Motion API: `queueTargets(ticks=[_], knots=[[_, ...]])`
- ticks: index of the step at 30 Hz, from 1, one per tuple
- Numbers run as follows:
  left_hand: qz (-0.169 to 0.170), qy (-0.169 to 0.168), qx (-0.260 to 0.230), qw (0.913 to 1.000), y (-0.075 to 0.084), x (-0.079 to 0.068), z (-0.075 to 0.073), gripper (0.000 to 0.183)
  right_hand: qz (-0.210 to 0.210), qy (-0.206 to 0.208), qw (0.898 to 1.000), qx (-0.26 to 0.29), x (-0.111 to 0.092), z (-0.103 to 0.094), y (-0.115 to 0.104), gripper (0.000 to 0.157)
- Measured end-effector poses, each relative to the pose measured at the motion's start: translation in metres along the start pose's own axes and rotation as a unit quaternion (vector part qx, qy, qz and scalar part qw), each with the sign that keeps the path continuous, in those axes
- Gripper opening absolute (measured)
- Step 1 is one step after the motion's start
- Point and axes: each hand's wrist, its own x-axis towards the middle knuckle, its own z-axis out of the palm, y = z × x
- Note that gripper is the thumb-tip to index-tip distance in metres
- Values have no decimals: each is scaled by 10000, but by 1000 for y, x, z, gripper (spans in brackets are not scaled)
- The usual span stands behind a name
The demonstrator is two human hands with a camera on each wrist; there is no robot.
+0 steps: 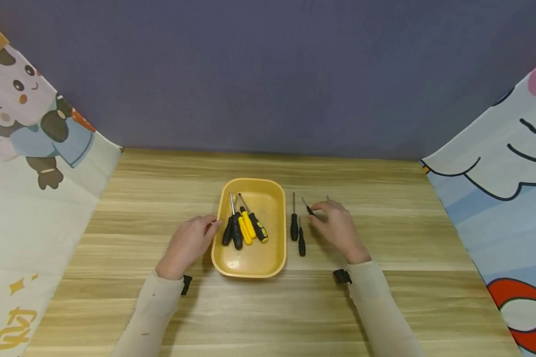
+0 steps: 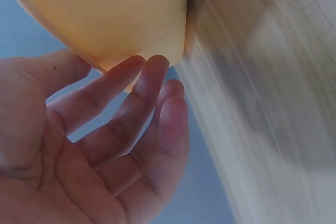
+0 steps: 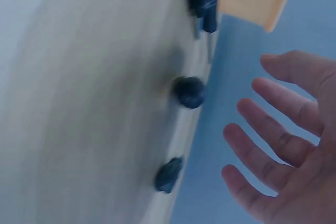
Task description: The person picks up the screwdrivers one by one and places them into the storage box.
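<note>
A yellow plastic tray (image 1: 250, 271) holds several screwdrivers with black or yellow handles, bunched toward its left side. My left hand (image 1: 190, 246) pinches the tray's left rim, thumb over the edge and fingertips against the outer wall (image 2: 131, 19). To the right of the tray lie two black-handled screwdrivers (image 1: 294, 225). My right hand (image 1: 337, 228) is over another small black screwdriver (image 1: 310, 210), partly hidden by the fingers. A further metal tip (image 1: 328, 197) shows past the knuckles. In the right wrist view, the fingers are loosely spread, apart from the dark handle ends (image 3: 189, 92).
The wood-grain table (image 1: 268, 317) ends at a dark grey-blue panel (image 1: 268, 74) at the back. Cartoon-printed sheets (image 1: 27, 163) stand along the left and right sides. A black strap (image 1: 341, 276) sits at the right wrist.
</note>
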Motion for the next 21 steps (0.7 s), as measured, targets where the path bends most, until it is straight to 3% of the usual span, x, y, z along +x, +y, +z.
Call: queueTargets(ticks=[6, 21], knots=[[17, 3, 17, 10000, 0, 0, 1, 33, 384, -203, 9986, -286, -6, 4, 11, 25], [-23, -23, -10, 10000, 0, -1, 0, 34, 873, -362, 9941, -541, -11, 9, 15, 23]])
